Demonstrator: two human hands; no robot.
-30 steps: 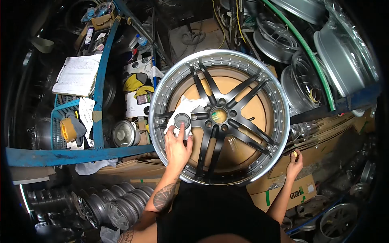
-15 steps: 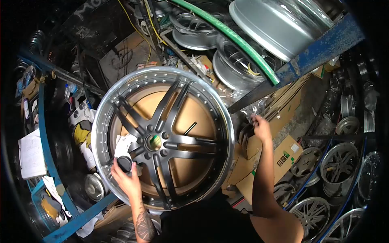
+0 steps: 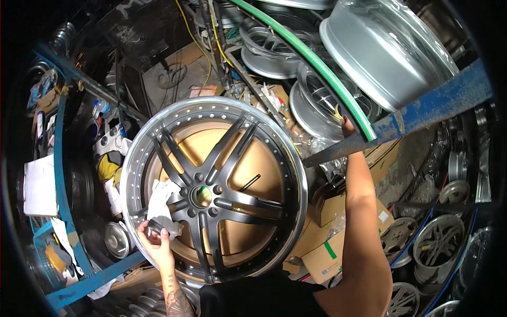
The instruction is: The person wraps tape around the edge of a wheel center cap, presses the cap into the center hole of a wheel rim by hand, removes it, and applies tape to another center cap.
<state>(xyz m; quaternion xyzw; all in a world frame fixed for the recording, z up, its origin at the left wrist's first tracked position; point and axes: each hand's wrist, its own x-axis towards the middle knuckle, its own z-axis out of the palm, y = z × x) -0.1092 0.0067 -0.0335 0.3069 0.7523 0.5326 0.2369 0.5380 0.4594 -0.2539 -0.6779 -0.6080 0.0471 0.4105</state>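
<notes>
A large dark wheel rim (image 3: 235, 211) with a polished lip and paired spokes lies face up before me. Over its left side, my left hand (image 3: 157, 244) is closed around a black round cap (image 3: 157, 224). White tissue or wrapping (image 3: 161, 198) hangs by the cap and rests across a spoke. My right hand (image 3: 348, 127) is stretched far forward, beside the green hose (image 3: 338, 87) and past the blue beam (image 3: 422, 108). It is close to a silver rim with a small yellow piece (image 3: 338, 112). Beam and hose hide most of its fingers.
Silver rims (image 3: 369, 58), some in plastic film, are stacked at the back right. Cardboard boxes (image 3: 327, 259) lie below my right arm. More rims (image 3: 438, 240) fill a rack on the right. At left stand a blue frame (image 3: 100, 282) and white papers (image 3: 39, 185).
My right hand has reached forward from above the cardboard to behind the beam and hose. My left hand has shifted slightly down with the cap, which is now tilted. The view has shifted.
</notes>
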